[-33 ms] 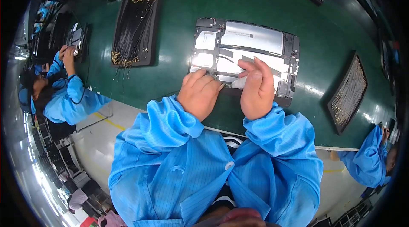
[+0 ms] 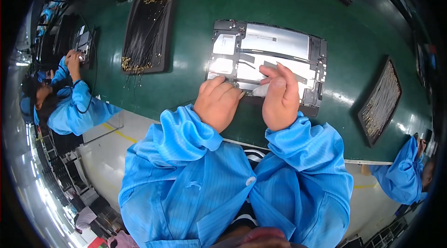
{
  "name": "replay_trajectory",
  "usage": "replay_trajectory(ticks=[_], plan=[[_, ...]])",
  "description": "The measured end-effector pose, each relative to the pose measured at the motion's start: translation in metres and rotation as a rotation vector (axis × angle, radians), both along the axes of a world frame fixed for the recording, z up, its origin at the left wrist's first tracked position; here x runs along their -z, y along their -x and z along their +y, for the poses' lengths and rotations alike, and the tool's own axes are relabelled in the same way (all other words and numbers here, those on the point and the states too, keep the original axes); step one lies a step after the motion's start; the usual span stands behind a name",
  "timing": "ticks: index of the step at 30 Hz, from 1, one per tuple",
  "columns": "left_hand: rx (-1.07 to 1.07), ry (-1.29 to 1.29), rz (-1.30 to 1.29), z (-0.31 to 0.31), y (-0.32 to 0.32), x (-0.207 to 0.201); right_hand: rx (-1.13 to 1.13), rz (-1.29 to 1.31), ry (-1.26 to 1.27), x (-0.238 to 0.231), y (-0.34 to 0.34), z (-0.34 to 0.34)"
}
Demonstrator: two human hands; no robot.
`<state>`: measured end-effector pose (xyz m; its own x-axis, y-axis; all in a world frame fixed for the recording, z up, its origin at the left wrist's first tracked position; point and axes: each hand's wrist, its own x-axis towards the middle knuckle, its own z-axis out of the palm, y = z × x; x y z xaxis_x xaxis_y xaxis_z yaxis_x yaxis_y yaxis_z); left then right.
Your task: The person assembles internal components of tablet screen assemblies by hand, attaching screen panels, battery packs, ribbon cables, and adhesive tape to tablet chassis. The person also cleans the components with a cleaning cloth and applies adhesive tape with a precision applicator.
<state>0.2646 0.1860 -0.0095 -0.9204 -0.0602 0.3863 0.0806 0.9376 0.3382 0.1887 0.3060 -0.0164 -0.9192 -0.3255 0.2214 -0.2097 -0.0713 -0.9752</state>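
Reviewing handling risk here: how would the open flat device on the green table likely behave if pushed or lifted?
The open flat device lies flat and wide, so it would probably slide rather than tip on the glossy green table. Its exposed silvery panels and thin strips look fragile. Both the left hand and right hand rest on its near edge, likely steadying it.
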Motion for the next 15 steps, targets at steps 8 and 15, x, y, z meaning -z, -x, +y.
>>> replay_trajectory(ticks=[8, 15], plan=[[0.012, -0.014, -0.029, -0.002, 0.0, 0.002, -0.017, 0.026, -0.041, -0.002, -0.001, -0.002], [0.027, -0.027, -0.004, -0.003, 0.001, 0.003, -0.132, 0.147, -0.282, -0.012, 0.007, -0.001]])
